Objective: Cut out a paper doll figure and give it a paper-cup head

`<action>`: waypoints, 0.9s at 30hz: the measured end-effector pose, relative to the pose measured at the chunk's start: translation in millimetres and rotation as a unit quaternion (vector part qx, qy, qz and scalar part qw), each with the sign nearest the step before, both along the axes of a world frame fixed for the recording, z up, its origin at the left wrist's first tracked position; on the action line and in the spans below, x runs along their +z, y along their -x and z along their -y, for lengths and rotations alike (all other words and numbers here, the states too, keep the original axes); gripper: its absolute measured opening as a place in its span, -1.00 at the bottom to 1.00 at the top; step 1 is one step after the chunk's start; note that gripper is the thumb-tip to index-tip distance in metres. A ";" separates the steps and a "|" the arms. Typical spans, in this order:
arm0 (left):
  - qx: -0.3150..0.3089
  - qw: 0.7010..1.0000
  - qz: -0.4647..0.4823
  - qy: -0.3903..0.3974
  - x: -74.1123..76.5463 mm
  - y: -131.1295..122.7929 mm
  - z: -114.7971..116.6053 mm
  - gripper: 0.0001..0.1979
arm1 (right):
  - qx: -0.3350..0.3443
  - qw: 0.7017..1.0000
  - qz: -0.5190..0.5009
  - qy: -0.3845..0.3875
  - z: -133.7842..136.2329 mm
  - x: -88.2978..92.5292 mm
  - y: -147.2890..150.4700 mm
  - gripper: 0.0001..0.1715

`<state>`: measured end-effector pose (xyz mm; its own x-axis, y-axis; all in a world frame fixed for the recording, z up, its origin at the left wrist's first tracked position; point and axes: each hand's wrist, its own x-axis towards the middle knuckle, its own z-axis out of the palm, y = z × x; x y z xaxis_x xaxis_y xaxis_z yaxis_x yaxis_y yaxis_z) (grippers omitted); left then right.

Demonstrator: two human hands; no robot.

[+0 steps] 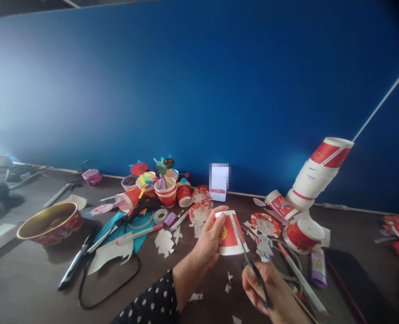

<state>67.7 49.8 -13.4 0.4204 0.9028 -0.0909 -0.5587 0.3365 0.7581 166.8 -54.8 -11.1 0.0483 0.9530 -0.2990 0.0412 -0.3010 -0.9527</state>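
A red and white paper cup [230,240] lies tipped in my left hand [208,236], thumb on its near face and fingers behind. My right hand [265,288] grips a pair of scissors [258,276] by the black handles. The scissor blades reach up along the cup's right side, touching its wall; whether they are fully closed I cannot tell. Small white paper scraps [228,283] are scattered on the table below the cup. To the right of the cup is a paper figure [266,225] with a red frilled edge.
A leaning stack of paper cups [316,177] stands at the right, near an upside-down cup [303,235], a glue stick [318,268] and a dark flat object [357,283]. Left are a gold-rimmed bowl [52,225], a glue gun [145,204], cups with paper figures [165,191] and a tape roll [160,216].
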 end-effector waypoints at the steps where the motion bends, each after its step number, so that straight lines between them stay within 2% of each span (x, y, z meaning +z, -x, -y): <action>1: 0.003 1.000 -0.003 -0.003 -0.2 0.1 0.1 -0.65 | -0.007 1.000 0.002 0.005 -0.3 0.1 0.3 -0.30; 6: 0.007 1.000 -0.010 -0.017 -0.1 0.7 0.2 -0.66 | -0.003 0.999 0.009 0.032 -2.7 0.1 1.3 -0.26; 12: 0.003 0.999 -0.010 -0.030 1.1 1.4 0.0 -0.65 | -0.034 0.999 0.018 0.007 1.2 3.5 4.9 -0.30; 20: -0.011 0.999 -0.007 -0.036 0.2 2.5 -1.1 -0.67 | -0.006 0.998 0.057 -0.008 -2.5 -6.3 -0.1 -0.31; 27: -0.013 0.999 -0.009 -0.030 3.5 3.3 -0.7 -0.66 | -0.038 0.995 0.089 -0.006 -2.1 -8.7 2.9 -0.30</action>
<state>64.4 50.6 -9.9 0.4430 0.8954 -0.0442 -0.5361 0.3041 0.7875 164.0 -52.8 -19.7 0.1718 0.9480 -0.2680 0.1876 -0.2986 -0.9358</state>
